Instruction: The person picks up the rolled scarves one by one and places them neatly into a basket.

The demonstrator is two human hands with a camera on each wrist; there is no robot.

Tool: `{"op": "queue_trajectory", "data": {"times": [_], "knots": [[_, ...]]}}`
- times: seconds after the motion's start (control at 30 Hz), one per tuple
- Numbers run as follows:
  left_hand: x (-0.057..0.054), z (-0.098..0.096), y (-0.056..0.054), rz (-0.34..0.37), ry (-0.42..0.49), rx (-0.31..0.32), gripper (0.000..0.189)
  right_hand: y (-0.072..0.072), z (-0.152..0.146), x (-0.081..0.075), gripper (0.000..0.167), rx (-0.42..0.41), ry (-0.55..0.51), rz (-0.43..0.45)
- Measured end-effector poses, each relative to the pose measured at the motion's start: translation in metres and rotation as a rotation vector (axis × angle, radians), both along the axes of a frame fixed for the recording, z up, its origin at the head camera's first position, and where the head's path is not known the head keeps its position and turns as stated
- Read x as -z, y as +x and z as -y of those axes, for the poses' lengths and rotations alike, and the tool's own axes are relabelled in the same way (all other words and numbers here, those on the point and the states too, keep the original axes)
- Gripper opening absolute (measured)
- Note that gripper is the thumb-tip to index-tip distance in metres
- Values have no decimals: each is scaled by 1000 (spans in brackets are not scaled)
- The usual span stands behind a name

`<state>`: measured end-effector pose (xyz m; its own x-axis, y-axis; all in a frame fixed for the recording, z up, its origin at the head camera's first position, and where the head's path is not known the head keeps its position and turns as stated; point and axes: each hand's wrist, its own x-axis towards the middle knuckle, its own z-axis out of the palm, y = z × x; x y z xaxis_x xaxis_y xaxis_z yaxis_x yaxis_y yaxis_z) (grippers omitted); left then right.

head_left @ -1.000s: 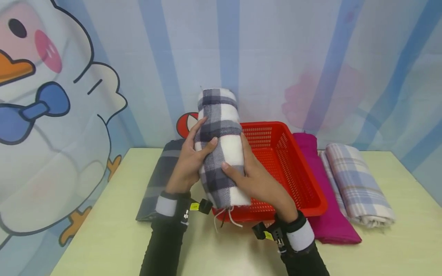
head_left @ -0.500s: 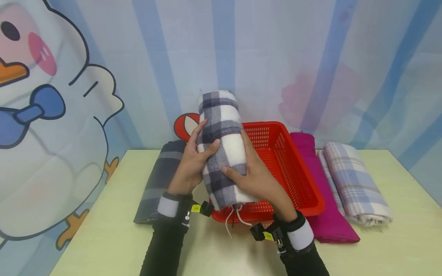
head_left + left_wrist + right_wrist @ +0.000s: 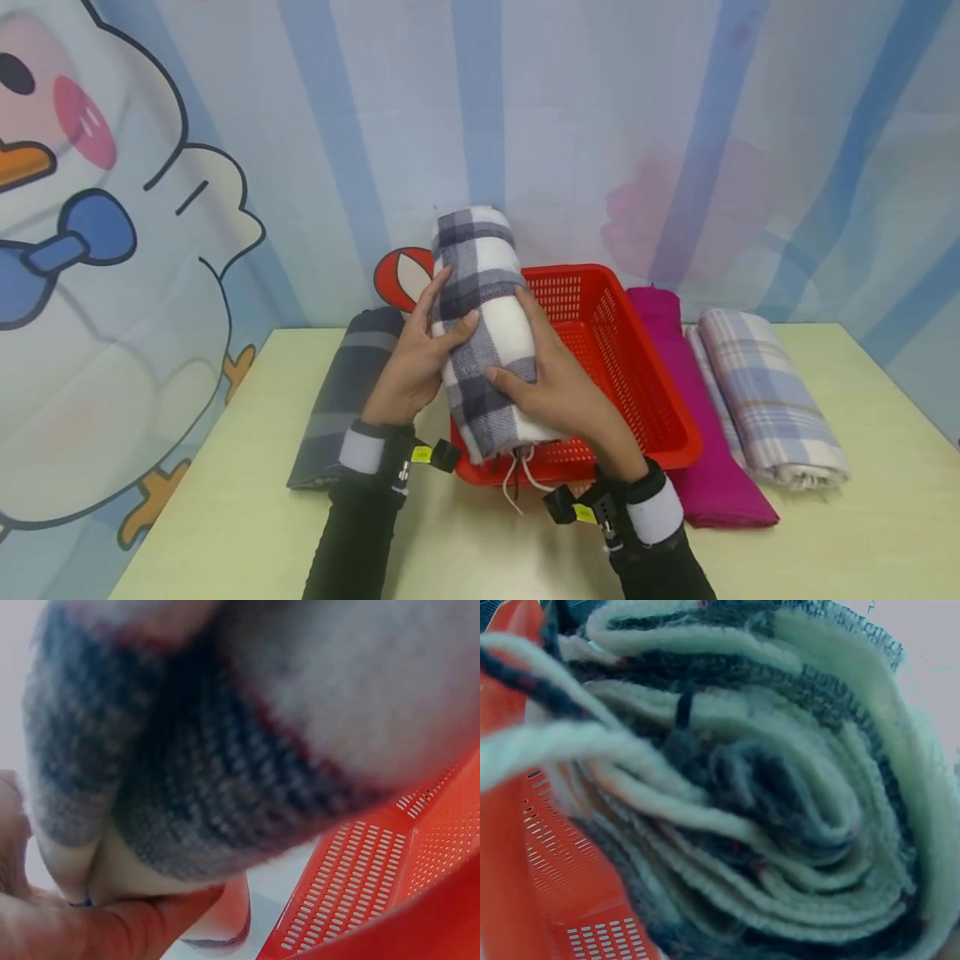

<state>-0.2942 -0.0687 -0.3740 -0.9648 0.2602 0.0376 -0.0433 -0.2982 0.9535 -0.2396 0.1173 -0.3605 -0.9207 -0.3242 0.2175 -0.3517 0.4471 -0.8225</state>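
Both hands hold a rolled plaid scarf, checked white and grey-blue, above the left side of a red plastic basket. My left hand grips the roll's left side, thumb on top. On the right side, lower down, my right hand grips it with the thumb lying across the front. White fringe strands dangle from the near end. The right wrist view shows that end of the scarf as spiralled layers. In the left wrist view, the scarf fills much of the frame over the basket's perforated wall.
A dark grey folded cloth lies left of the basket on the pale yellow table. To the right are a magenta folded cloth, partly behind the basket's edge, and a light blue-and-white plaid roll. A printed curtain hangs behind.
The scarf's far end has dipped slightly and its near end has shifted a little right over the basket. Both hands keep their grip. The head view has turned slightly to the right.
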Motion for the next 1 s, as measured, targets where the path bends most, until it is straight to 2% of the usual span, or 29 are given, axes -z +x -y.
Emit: {"op": "queue_trajectory", "data": {"times": [0.23, 0.5, 0.73, 0.87, 1.0], "knots": [[0, 2, 0, 19, -24, 13, 72, 0, 2, 0, 94, 1, 0, 34], [6, 16, 4, 73, -135, 11, 73, 2, 12, 2, 88, 13, -23, 142], [-2, 23, 1, 94, -237, 17, 74, 1, 20, 1, 84, 27, -69, 175], [-7, 27, -6, 118, -270, 6, 74, -2, 28, 2, 81, 28, -87, 170], [-10, 31, -12, 155, -290, 23, 76, -6, 34, 4, 80, 53, -103, 182]]}}
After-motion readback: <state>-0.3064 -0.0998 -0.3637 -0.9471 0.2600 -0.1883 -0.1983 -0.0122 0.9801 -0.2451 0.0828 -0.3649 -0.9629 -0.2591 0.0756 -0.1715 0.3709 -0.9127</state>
